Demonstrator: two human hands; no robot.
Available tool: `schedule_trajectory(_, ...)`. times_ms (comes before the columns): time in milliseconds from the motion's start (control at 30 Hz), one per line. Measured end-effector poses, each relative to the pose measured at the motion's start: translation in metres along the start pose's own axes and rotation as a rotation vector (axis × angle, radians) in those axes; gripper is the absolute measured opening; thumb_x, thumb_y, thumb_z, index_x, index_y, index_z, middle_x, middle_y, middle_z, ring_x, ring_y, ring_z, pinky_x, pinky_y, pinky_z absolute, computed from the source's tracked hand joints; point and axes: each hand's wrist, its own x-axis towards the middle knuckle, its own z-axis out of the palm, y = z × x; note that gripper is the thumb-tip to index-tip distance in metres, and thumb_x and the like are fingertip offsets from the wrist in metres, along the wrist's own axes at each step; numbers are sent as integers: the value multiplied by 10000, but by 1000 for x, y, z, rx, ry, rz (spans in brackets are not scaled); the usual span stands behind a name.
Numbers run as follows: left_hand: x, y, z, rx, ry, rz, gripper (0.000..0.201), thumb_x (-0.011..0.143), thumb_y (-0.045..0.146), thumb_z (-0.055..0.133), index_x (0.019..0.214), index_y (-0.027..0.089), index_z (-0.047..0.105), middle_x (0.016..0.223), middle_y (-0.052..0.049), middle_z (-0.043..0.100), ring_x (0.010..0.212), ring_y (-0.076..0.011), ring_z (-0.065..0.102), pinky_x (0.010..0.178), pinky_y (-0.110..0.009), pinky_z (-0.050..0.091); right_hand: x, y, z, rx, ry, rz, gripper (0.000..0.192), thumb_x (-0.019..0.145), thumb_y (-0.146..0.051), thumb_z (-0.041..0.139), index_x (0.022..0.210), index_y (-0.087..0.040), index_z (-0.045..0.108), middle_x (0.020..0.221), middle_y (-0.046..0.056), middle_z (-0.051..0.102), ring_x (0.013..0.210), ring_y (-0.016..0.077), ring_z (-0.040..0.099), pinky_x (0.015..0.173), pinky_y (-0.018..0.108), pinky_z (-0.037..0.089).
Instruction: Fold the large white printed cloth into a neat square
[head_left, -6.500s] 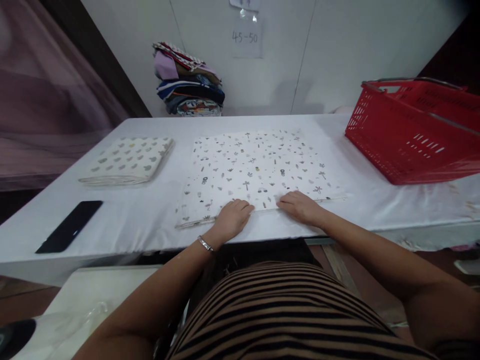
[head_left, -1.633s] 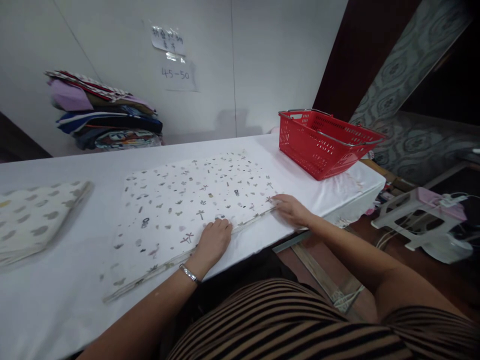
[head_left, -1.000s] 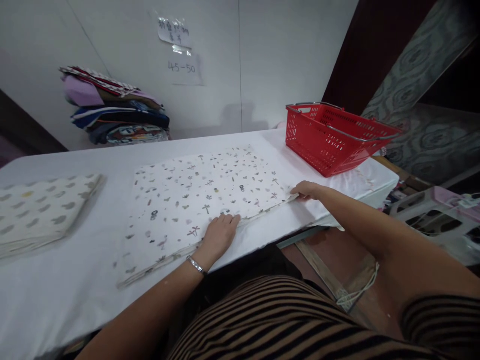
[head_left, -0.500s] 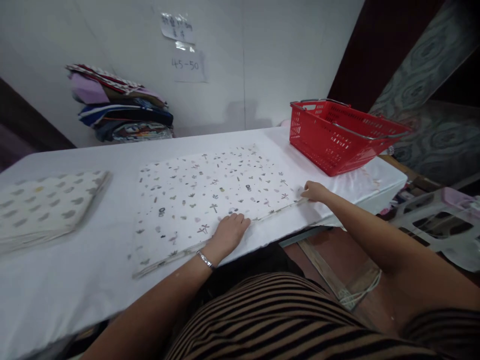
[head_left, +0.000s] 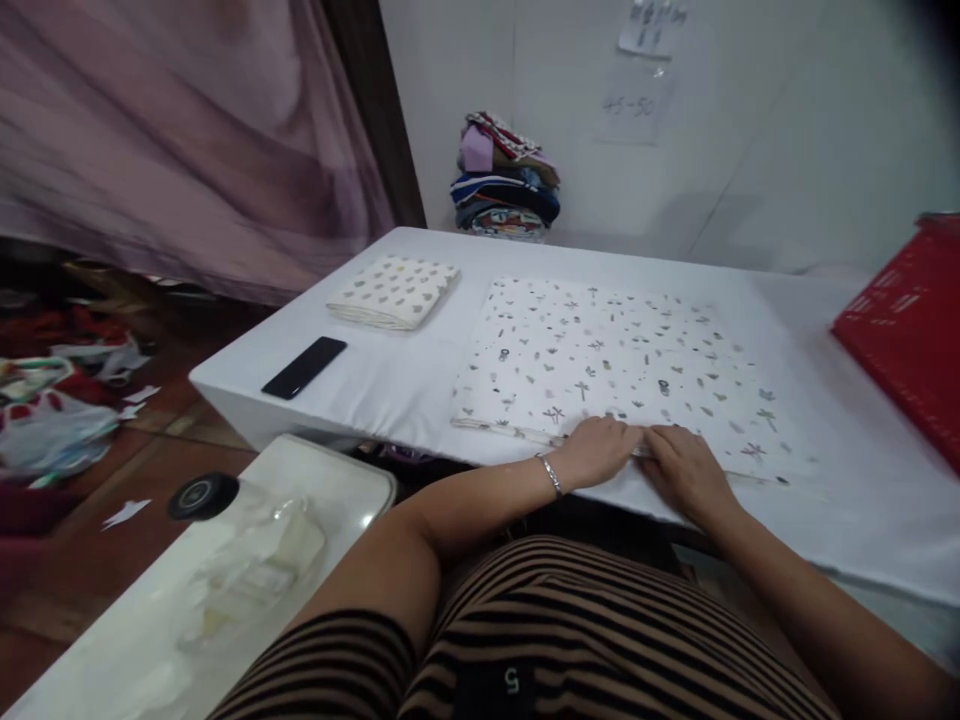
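My fingers lie flat and spread, gripping nothing: my left hand (head_left: 596,452) and right hand (head_left: 686,470) press side by side, nearly touching, on the near edge of the printed cloth (head_left: 615,360). The cloth spreads away from my fingertips toward the frame's centre on the white table (head_left: 390,375). Further out, a folded spotted cloth (head_left: 394,292) and a black phone (head_left: 304,367) lie left of centre, and a red basket (head_left: 911,320) sits at the right edge.

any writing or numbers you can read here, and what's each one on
"45-50": faint, handwritten on the lower paper sheet taped to the white wall.
Upper paper note above it: handwritten marks, too blurred to read.
"5": a small pale figure on the striped shirt at the bottom edge of the view.
The black phone on the table and the patterned cloth under both hands carry no readable text.
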Motion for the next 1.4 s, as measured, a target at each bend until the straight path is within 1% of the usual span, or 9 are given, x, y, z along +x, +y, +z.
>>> schedule_trajectory(133,-5,5,1,19,27,-42,139,903,135,417,1011,130,504,917,-80,612,886,-207,549,707,-343,393,6,-1,3,39,-22,-51,240,906,-222,419,992,-160,633,975,141,640,865,258,569,737,386,460)
schedule_trajectory(333,-19,-6,-7,56,28,-181,179,877,70,390,994,141,504,938,-97,585,915,-226,511,733,-365,368,8,-3,-3,107,-37,-14,268,919,-281,413,1000,-184,650,912,118,645,821,235,584,716,355,483)
schedule_trajectory(467,-45,-36,-20,83,-11,-318,236,831,16,394,976,152,522,913,-88,591,908,-229,511,738,-368,371,11,-1,-8,115,-63,-22,267,932,-282,403,973,-190,650,938,107,648,843,218,588,712,328,483)
schedule_trajectory(600,-88,-79,-39,149,6,-441,253,783,8,423,932,163,554,922,-103,602,930,-256,520,768,-406,382,14,0,-12,109,-102,-50,259,935,-284,407,951,-185,645,933,105,644,848,215,584,710,315,480)
schedule_trajectory(700,-119,-109,-50,166,39,-487,247,771,27,433,902,170,586,940,-105,626,971,-261,533,824,-422,381,16,-1,-12,103,-119,-74,248,927,-269,411,937,-187,644,928,106,640,845,221,579,702,323,479)
schedule_trajectory(800,-140,-125,-56,45,75,-463,299,723,30,471,936,184,614,1022,-74,650,1048,-235,536,900,-412,375,16,-3,-11,80,-112,-88,244,918,-241,406,917,-183,643,929,112,636,846,228,571,708,340,477)
schedule_trajectory(933,-147,-124,-61,-105,134,-421,372,716,93,539,1054,219,627,1137,-37,637,1101,-205,533,979,-417,346,14,-6,-13,48,-92,-72,234,907,-238,420,944,-178,643,951,120,632,851,235,568,717,357,474)
schedule_trajectory(1133,-124,-104,-58,-131,156,-280,151,832,273,602,951,216,675,998,-37,660,990,-202,548,931,-405,359,26,-24,-17,133,-76,-64,324,883,-339,489,1140,-175,598,1090,145,611,955,271,557,779,407,467)
schedule_trajectory(1400,-109,-105,-53,6,64,-145,204,914,264,485,863,183,666,875,-45,632,912,-189,524,843,-353,380,68,-51,1,139,-138,-108,250,934,-282,442,955,-160,659,934,110,645,857,220,558,741,340,433)
